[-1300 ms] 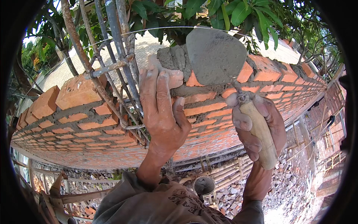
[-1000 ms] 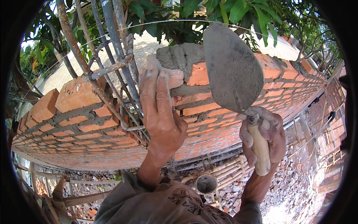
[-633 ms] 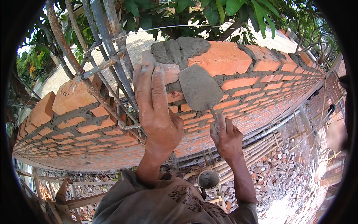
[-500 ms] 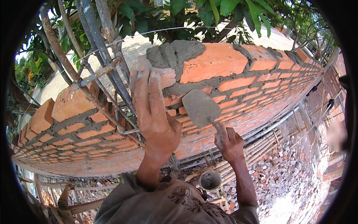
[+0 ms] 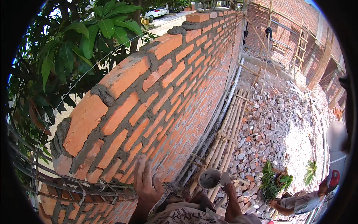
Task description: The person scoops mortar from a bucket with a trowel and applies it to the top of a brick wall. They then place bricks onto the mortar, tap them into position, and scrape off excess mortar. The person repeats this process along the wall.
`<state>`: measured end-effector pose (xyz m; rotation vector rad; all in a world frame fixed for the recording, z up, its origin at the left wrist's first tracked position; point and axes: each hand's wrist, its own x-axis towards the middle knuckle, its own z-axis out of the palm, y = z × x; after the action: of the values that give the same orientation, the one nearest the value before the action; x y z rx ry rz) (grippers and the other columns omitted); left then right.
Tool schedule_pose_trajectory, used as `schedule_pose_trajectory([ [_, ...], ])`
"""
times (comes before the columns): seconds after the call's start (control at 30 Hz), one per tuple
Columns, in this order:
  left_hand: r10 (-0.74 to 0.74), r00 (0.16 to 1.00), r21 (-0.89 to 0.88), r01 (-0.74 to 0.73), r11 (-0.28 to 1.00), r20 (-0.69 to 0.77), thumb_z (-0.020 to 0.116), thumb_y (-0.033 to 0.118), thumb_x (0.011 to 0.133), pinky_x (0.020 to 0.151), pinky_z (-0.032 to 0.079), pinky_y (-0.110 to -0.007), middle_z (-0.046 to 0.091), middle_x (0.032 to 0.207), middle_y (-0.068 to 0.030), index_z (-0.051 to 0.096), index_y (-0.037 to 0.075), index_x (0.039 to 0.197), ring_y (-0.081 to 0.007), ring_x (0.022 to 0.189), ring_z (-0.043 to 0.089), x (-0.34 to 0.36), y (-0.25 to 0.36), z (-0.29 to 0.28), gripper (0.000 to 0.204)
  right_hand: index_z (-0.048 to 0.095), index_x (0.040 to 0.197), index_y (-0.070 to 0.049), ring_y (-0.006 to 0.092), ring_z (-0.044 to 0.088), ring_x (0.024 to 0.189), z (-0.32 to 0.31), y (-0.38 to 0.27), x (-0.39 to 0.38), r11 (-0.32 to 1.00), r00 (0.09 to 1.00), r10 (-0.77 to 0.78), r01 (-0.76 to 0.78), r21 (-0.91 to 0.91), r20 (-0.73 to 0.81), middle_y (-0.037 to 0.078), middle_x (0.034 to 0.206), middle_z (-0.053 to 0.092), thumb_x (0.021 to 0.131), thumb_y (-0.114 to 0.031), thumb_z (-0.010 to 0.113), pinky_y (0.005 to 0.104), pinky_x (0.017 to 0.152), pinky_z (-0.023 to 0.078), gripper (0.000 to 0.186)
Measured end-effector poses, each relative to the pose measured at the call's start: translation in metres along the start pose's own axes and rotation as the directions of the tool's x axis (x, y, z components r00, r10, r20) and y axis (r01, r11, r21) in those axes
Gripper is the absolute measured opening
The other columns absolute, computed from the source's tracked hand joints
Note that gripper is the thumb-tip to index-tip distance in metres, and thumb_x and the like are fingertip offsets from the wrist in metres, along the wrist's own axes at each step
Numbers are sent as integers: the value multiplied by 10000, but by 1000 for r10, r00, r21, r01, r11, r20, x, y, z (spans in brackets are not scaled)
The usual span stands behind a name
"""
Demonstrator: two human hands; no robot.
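The left hand (image 5: 146, 183) lies flat with fingers spread upward; the right forearm reaches down.

The person's left hand (image 5: 147, 186) is bare, with no glove, and grey mortar dust sits on the fingers (image 5: 141, 168). Below the fingers, at the picture's lower edge, a light patterned garment (image 5: 186, 215) covers the body. The right forearm (image 5: 232, 203) is bare too.
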<state>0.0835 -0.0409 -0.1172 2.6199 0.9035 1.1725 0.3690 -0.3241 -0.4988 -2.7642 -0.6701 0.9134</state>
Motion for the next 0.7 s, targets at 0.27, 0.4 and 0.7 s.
schedule_pose_trajectory([
  [0.27,-237,131,237,10,971,963,659,148,838,943,484,-489,574,1220,-285,581,-103,1206,-419,1125,576,-116,-75,166,452,688,1013,-4,294,715,795,165,165,-125,708,780,571,-626,326,257,193,891,714,713,-276,735,442,605,564,408],
  [0.4,-331,-209,327,-59,943,920,611,110,811,697,497,-545,634,811,-278,635,-58,771,-457,790,637,-157,-113,224,175,670,921,53,315,701,693,212,181,-167,663,709,605,-701,263,362,218,797,700,760,-222,716,433,578,552,322],
  [0.7,-225,-348,207,-89,974,910,624,176,913,697,527,-504,648,838,-253,646,-97,996,-383,745,647,-222,-139,514,286,534,951,53,252,649,519,222,81,-140,302,637,638,-724,620,432,199,730,654,830,-161,672,391,444,503,282],
])
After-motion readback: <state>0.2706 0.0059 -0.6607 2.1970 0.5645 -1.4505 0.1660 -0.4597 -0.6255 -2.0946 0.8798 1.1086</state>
